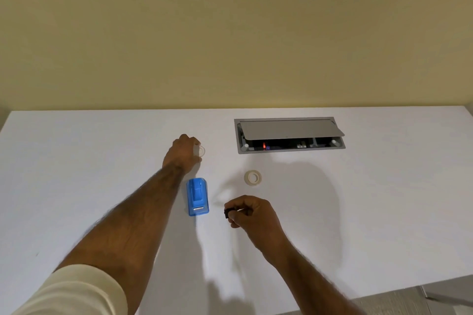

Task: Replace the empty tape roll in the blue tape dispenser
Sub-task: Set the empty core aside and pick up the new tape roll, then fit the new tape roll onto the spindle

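The blue tape dispenser [197, 196] lies on the white table [76, 174], its metal cutter toward me and its middle slot with no roll in it. Beyond it, my left hand [183, 153] is stretched out and closed around a clear, empty tape core [201, 151] just above the tabletop. To the right of the dispenser, my right hand [252, 212] pinches a small black spindle piece [226, 213] between thumb and fingers. A full roll of whitish tape [253, 177] lies flat on the table, apart from both hands.
A grey cable box [289, 134] with its lid tilted open is set into the table at the back right. A yellow wall rises behind the table. The table's front edge [409, 286] runs across the lower right, with floor below.
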Available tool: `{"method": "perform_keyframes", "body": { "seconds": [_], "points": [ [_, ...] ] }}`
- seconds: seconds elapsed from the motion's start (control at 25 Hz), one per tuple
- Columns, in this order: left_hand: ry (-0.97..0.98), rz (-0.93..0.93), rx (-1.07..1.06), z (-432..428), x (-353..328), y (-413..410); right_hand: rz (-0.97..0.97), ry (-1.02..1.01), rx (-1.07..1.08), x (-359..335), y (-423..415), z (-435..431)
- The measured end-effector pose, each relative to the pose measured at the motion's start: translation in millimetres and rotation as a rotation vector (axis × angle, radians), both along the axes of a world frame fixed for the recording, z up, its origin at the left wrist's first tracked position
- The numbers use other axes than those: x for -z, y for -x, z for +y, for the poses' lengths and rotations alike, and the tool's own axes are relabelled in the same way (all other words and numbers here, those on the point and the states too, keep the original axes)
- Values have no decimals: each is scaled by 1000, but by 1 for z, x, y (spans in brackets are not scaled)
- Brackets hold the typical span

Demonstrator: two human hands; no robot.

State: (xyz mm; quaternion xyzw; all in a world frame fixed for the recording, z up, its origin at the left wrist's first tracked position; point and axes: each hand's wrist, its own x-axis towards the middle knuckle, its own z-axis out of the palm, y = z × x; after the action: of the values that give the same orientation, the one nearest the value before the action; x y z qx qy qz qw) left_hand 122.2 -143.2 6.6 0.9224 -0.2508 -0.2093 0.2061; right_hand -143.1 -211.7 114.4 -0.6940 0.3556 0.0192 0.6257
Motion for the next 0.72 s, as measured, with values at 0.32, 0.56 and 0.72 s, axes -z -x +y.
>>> {"method": "perform_keyframes", "body": {
  "seconds": [0.32,0.56,0.72],
  "points": [
    [642,381,-296,41,-69,70,-87,17,58,-23,-18,10],
    [808,670,-253,100,-135,144,-263,-47,50,-50,-39,25],
    [810,577,-391,113,-160,144,-287,-88,19,-60,-50,43]
  ]
}}
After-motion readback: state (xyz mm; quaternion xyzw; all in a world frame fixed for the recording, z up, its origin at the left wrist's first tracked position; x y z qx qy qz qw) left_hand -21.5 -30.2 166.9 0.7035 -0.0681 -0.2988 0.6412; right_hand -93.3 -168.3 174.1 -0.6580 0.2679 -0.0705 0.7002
